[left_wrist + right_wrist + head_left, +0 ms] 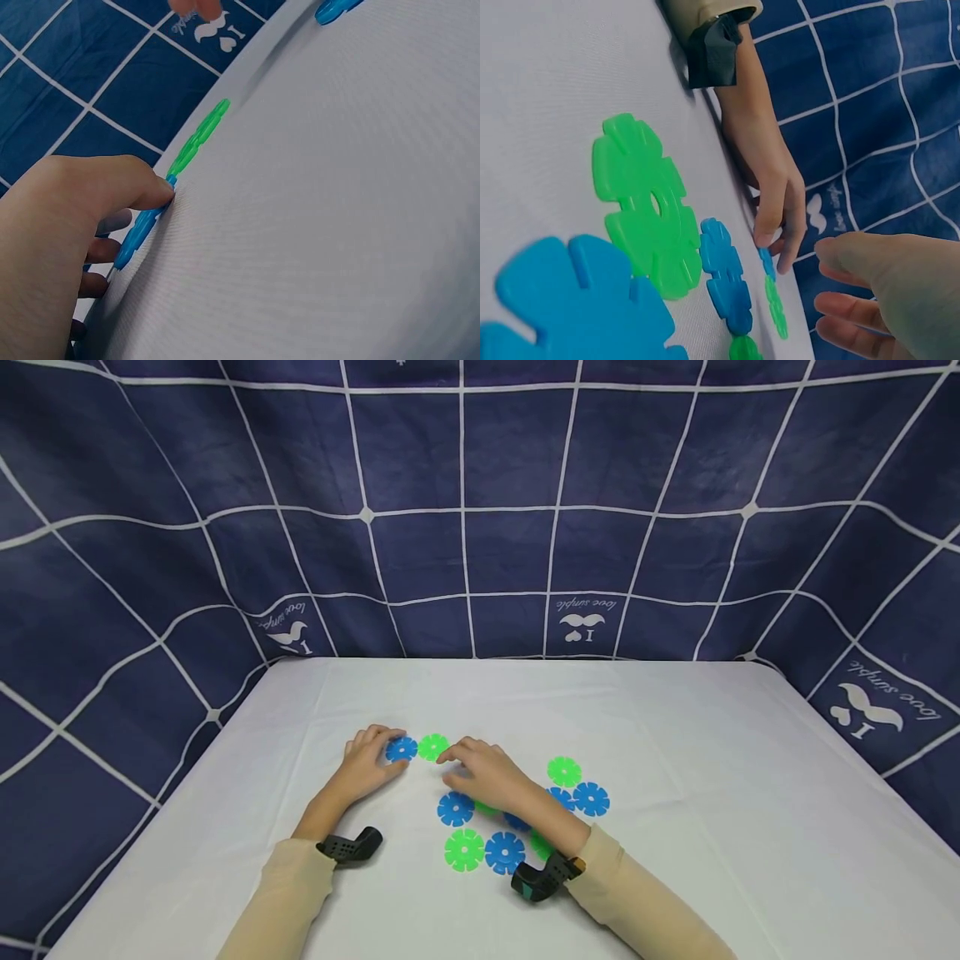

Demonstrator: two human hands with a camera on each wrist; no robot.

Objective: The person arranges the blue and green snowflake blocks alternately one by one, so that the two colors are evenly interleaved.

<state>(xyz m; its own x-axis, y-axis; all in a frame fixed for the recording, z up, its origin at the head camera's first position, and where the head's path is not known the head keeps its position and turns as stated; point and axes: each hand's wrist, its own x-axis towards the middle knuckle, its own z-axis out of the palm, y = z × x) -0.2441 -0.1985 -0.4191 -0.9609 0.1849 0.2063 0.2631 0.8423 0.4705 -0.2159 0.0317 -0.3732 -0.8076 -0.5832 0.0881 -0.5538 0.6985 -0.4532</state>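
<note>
On the white table, my left hand (367, 764) pinches a blue notched plastic disc (402, 749) between thumb and fingers. The left wrist view shows the thumb on the near edge of this disc (142, 227), other fingers behind it. Right beside it lies a green notched disc (432, 747), its edge meeting the blue one. My right hand (486, 772) hovers at that green disc's right, fingers loosely bent and nothing between them. In the right wrist view this hand (900, 292) looks raised off the cloth, apart from the green disc (776, 306).
Below and right of my right hand lie several more discs, among them a blue one (455, 809), a green one (464, 850) and another green one (564, 772). My right forearm covers part of this group. A dark blue gridded curtain (517, 552) hangs behind the table (712, 777).
</note>
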